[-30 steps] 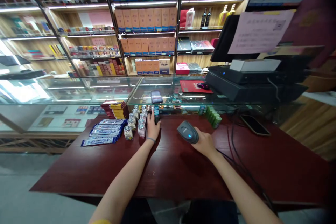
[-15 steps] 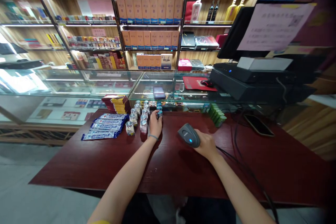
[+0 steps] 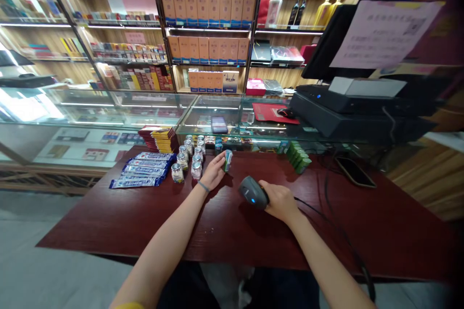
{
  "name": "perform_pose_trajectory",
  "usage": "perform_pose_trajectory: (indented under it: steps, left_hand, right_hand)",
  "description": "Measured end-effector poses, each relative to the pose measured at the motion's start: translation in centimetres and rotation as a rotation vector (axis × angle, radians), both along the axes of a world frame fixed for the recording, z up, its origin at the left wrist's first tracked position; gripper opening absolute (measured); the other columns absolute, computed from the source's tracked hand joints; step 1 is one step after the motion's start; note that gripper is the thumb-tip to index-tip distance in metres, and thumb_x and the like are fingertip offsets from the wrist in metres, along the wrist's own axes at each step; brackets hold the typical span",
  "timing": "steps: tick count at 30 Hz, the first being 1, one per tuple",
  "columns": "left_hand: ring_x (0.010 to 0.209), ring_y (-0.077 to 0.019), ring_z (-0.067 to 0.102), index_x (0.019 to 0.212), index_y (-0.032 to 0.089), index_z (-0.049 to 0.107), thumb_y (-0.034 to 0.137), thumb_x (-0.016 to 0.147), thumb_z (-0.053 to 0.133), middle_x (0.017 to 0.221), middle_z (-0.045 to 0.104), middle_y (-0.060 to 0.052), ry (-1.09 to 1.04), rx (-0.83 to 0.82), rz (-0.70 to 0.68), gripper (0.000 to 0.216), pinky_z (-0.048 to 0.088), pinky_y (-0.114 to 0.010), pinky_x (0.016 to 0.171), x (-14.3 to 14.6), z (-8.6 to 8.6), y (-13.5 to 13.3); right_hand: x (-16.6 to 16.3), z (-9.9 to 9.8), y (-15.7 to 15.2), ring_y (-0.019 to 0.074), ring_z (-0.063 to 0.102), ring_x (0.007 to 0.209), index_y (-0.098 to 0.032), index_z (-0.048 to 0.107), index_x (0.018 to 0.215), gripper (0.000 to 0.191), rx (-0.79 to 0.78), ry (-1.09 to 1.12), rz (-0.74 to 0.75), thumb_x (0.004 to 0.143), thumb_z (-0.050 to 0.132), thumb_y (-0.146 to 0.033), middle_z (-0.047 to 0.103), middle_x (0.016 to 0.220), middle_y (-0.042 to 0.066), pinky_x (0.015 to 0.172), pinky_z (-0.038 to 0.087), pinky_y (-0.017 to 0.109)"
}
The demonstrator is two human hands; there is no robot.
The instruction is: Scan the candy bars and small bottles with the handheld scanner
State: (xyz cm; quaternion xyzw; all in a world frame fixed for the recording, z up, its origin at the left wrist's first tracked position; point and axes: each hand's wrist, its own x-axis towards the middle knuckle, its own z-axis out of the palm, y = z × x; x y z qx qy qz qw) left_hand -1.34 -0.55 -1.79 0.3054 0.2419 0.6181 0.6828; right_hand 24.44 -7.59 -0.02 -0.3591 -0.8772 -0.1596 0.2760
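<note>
My left hand (image 3: 213,174) is closed on a small blue-and-green container (image 3: 228,160), held tilted just above the desk. Its kind is too small to make out. In my right hand (image 3: 282,201) is a grey barcode scanner (image 3: 253,192) with a blue light, its head turned toward the container. Left of my left hand stand two rows of small jars (image 3: 196,170) with silvery lids. Behind it, one blue-topped container (image 3: 218,145) stands near the glass. Several green containers (image 3: 298,158) are lined up at the back right.
Blue-and-white packets (image 3: 141,170) lie fanned on the dark red desk (image 3: 145,227), with a stack of yellow and red packs (image 3: 159,140) behind. A phone (image 3: 355,172) and the scanner's cable (image 3: 333,227) are at right. A glass counter (image 3: 203,111) borders the back.
My left hand has lifted the small container from the back and turned it toward the scanner. My right hand has moved slightly left with the scanner.
</note>
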Motion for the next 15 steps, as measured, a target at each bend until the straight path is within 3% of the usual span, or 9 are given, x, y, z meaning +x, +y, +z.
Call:
perform_pose_trajectory:
  steps: [3,8,15]
  left_hand:
    - [0.082,-0.0110,0.062,0.111,0.016,0.069,0.022,0.082,0.071,0.112,0.068,-0.008,-0.035,0.039,-0.042,0.030,0.049,-0.023,0.075,0.0,0.3,0.0]
    - [0.083,-0.0119,0.063,0.113,0.017,0.067,0.023,0.081,0.072,0.107,0.069,-0.007,-0.005,0.020,0.001,0.032,0.050,-0.024,0.076,-0.1,0.1,0.0]
    - [0.093,-0.0154,0.066,0.115,0.019,0.064,0.035,0.074,0.078,0.112,0.068,-0.007,0.275,0.016,0.143,0.046,0.052,-0.030,0.085,0.6,-0.6,0.5]
  right_hand:
    - [0.0,0.0,-0.1,0.0185,0.066,0.067,-0.015,0.058,0.102,0.032,-0.050,0.002,0.007,0.071,0.055,-0.021,0.070,0.078,0.004,0.063,0.040,0.029]
    - [0.3,0.1,0.0,0.0190,0.067,0.068,-0.014,0.055,0.110,0.039,-0.034,0.048,0.023,0.072,0.054,-0.023,0.072,0.082,0.006,0.063,0.042,0.029]
    - [1.6,0.6,0.4,0.0193,0.067,0.065,-0.016,0.054,0.107,0.035,0.003,0.140,-0.051,0.074,0.053,-0.025,0.070,0.075,0.004,0.061,0.044,0.028]
